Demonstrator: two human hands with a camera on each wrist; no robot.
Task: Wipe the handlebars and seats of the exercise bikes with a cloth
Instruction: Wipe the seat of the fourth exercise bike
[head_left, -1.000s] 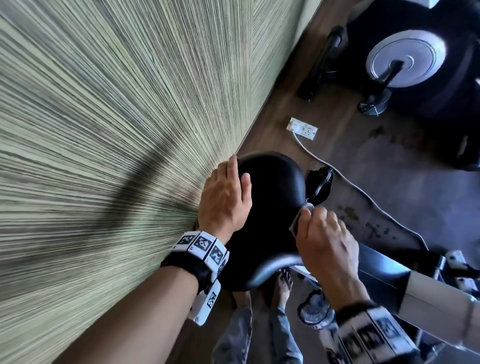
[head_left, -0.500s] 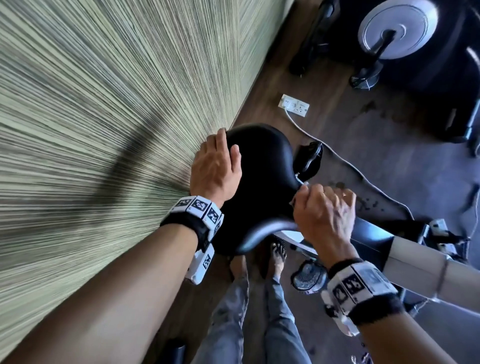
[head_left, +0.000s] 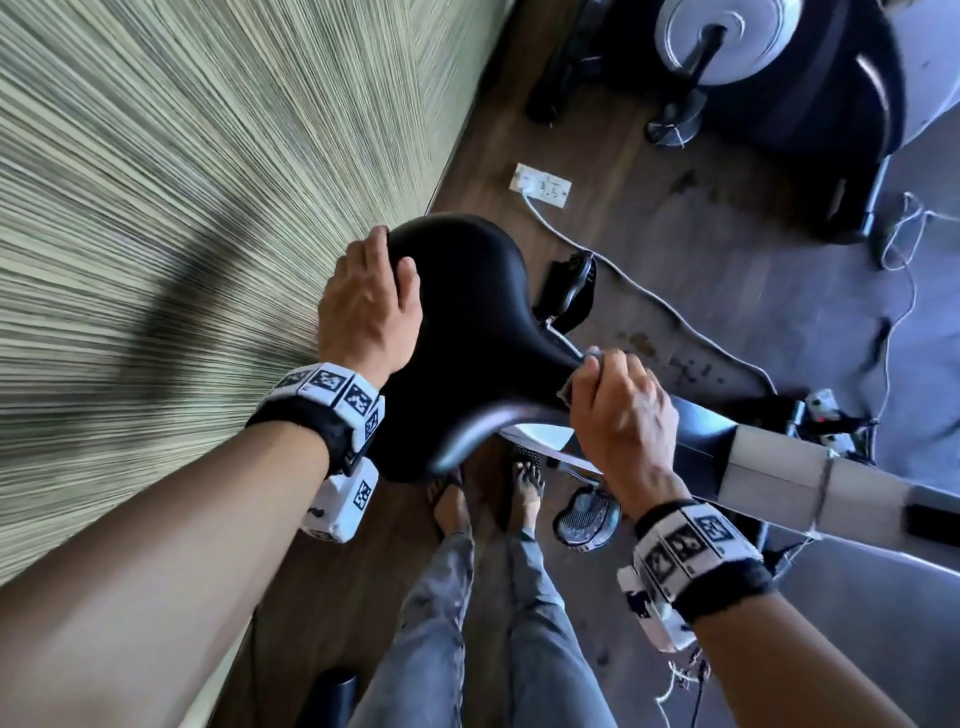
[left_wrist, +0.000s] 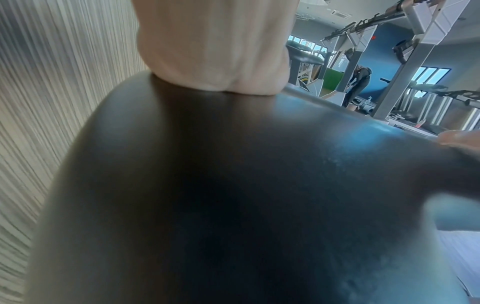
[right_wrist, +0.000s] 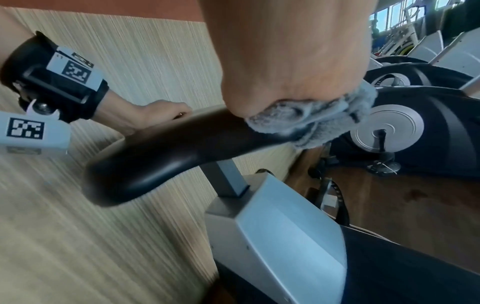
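While your left hand (head_left: 366, 306) lay flat with relaxed fingers on the broad rear of the black seat (head_left: 457, 332), your right hand (head_left: 621, 410) was curled tight around a grey cloth (right_wrist: 319, 121), pressing it onto the seat's narrow nose. No brand name or readable writing showed anywhere; the only markings were the black-and-white square codes on your wrist bands (head_left: 332, 389). From the head view, just a sliver of the cloth peeked out past your right knuckles, whereas the right wrist view showed its fluffy bulk bunched under your palm and spilling over the tip of the seat. That same view showed the grey seat post (right_wrist: 228, 181) below the grip, hidden from above. Your left wrist view mostly filled with the seat's dark surface, your palm resting on it, and gym machines stood beyond in the blur
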